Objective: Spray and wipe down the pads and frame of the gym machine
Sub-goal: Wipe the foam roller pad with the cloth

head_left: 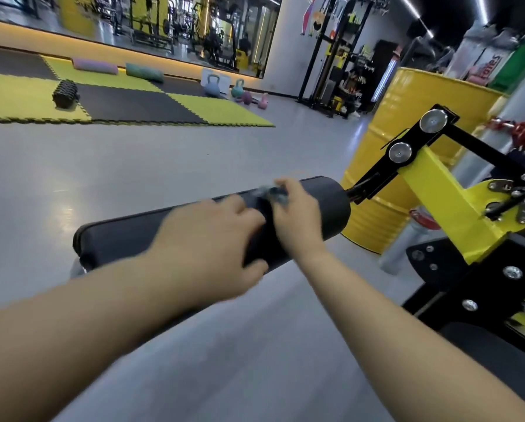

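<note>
Gripping the black roller pad [127, 233] with my left hand [212, 242], I have my fingers curled over its top and my thumb hooked under its lower side, near the middle of its length. My right hand [297, 214] sits just beside the left, further along the pad toward its mounted end, fingers pinched together round a small crumpled grey cloth [273, 193] that lies against the pad's upper surface. Both hands are blurred, so I cannot tell exactly how each finger lies.

The pad runs across in front of me, tilted, its free end lower and to my left. Its other end joins a black bracket [413, 141] with two round silver bolt heads. That bracket is fixed to the yellow frame [437, 190] of the machine, on the side of the pad's mounted end. More black plates with bolts sit on the frame below that.

A big yellow drum [407, 95] stands behind the pad's mounted end. Grey floor [103, 166] spreads beyond the pad. Far past it lie yellow and black foam mats [133, 108], with a black knobbly foam roller [65, 94] and two bolsters [95, 66] on them, and several coloured kettlebells [212, 86] at the mats' far corner.
</note>
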The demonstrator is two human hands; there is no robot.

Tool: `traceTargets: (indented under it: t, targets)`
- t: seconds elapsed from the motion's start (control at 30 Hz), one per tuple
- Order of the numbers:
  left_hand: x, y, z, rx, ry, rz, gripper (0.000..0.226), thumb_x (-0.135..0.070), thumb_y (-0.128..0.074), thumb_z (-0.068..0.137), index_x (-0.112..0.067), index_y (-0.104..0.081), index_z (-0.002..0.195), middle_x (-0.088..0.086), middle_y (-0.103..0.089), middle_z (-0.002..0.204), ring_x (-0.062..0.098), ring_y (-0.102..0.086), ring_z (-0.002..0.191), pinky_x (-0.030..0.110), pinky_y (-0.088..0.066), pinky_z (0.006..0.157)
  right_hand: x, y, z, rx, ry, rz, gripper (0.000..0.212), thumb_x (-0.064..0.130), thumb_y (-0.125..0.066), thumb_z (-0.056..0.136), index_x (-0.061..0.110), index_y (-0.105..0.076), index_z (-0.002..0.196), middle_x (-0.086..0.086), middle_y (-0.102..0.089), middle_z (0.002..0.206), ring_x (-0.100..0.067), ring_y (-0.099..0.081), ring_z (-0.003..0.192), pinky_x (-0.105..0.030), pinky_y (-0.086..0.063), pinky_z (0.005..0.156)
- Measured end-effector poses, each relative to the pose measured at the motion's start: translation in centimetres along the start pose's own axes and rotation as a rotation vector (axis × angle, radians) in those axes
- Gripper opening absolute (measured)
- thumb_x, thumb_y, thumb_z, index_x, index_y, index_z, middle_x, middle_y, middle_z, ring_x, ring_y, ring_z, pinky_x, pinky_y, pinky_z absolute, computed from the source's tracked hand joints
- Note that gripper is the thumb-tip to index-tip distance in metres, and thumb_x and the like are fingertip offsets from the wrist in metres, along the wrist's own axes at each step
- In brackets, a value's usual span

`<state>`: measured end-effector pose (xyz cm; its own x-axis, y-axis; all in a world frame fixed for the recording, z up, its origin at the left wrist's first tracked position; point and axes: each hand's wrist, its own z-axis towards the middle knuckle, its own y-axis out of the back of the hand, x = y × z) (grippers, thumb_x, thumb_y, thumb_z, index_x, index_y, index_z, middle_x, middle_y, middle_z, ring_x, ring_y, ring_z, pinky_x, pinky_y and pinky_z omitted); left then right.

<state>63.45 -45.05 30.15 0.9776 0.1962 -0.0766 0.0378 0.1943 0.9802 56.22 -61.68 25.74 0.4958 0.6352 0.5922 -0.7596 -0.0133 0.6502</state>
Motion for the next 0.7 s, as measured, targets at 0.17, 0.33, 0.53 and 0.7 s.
traceTargets:
  t: [0.17, 0.33, 0.53, 0.7]
  targets:
    - [5.9, 2.0, 0.0, -0.186, 0.325, -0.357, 0.016, -0.035, -0.051, 0.084, -0.037, -0.057, 0.099, -0.005, -0.056, 0.116, 0.021, -0.053, 0.106, 0.033, -0.041, 0.085, 2.2, 1.3, -3.7, 0.208, 0.169, 0.268, 0.015, 0.014, -0.061, 0.089, 0.023, -0.062, 0.101, 0.016, -0.065, 0.091, -0.002, -0.061, 0.089, -0.016, -0.047, 0.081]
    - [9.6, 1.0, -0.2, 0.199, 0.471, -0.286, 0.047, -0.06, -0.046, 0.085, -0.031, -0.053, 0.121, 0.0, -0.055, 0.123, 0.025, -0.057, 0.106, 0.037, -0.048, 0.09, -1.3, 2.2, 3.1, -0.174, -0.125, 0.139, 0.019, 0.021, -0.056, 0.093, 0.012, -0.059, 0.109, -0.007, -0.064, 0.102, -0.02, -0.058, 0.093, -0.019, -0.035, 0.07]
    - [11.4, -0.1, -2.1, 0.179, 0.548, -0.724, 0.03, -0.025, -0.036, 0.097, -0.011, -0.063, 0.102, 0.012, -0.059, 0.11, 0.026, -0.053, 0.093, 0.039, -0.042, 0.083, 2.8, -1.0, 1.6, 0.082, 0.022, -0.216, 0.022, 0.018, -0.049, 0.095, 0.012, -0.055, 0.115, -0.009, -0.062, 0.111, -0.03, -0.053, 0.103, -0.027, -0.03, 0.07]
    - [11.2, -0.9, -2.3, 0.044, 0.582, -0.793, 0.038, -0.002, -0.034, 0.093, -0.013, -0.07, 0.089, 0.019, -0.063, 0.108, 0.037, -0.058, 0.1, 0.045, -0.047, 0.091, 9.7, -2.3, -5.0, 0.201, 0.215, -0.11, 0.019, 0.02, -0.05, 0.094, 0.02, -0.056, 0.113, -0.005, -0.066, 0.103, -0.028, -0.055, 0.096, -0.031, -0.034, 0.072]
